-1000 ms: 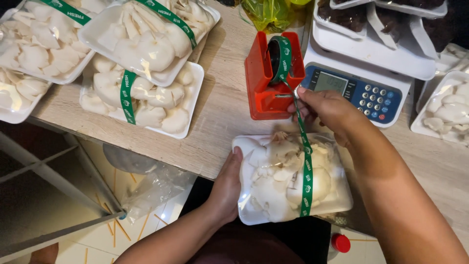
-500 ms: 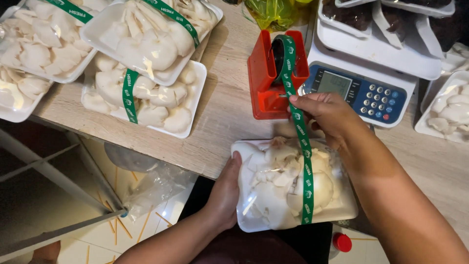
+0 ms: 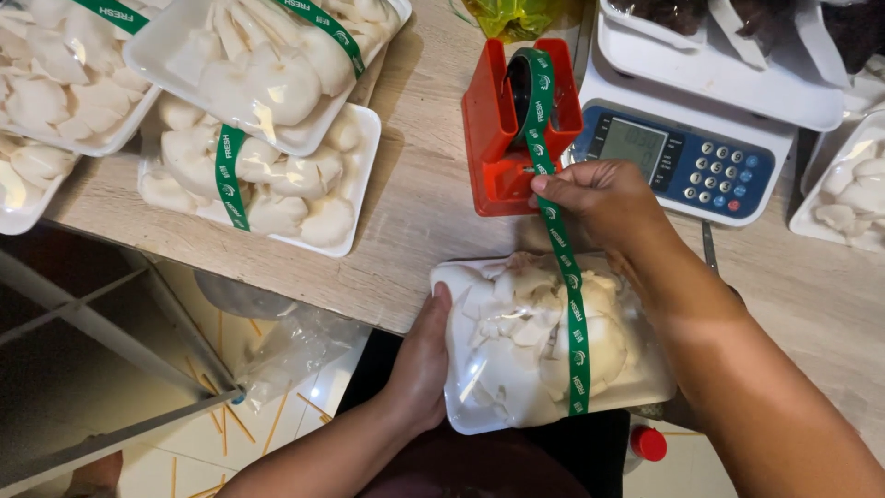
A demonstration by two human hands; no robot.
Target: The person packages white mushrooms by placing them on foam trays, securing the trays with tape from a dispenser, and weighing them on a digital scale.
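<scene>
At the lower centre of the frame, the left hand (image 3: 419, 364) grips the left edge of a wrapped tray of mushrooms (image 3: 544, 346), fingers curled around its side at the table (image 3: 415, 203) edge. The right hand (image 3: 599, 198), just above the tray, pinches a green tape (image 3: 562, 267) that runs from the red dispenser (image 3: 489, 138) down across the tray. A scale (image 3: 682, 157) sits right of the dispenser. More wrapped trays (image 3: 267, 120) are stacked at the upper left.
</scene>
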